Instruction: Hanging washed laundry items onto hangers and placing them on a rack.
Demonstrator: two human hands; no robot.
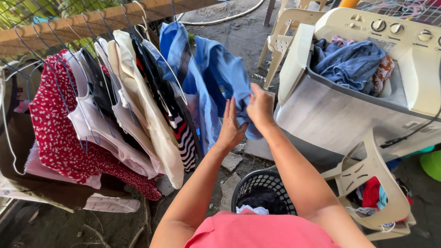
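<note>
Fingers (pixel 257 98) — hanging blue shirt (pixel 216 73), creased

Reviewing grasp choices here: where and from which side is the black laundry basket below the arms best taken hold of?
Probably at the rim of the black laundry basket, from above on the left arc: it stands upright and open-topped, that arc is bare, and the arms and a pink shirt cover the near side.

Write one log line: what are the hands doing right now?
left hand: flat on blue shirt | right hand: gripping shirt's edge | shirt: hanging with other clothes | black basket: below
</note>
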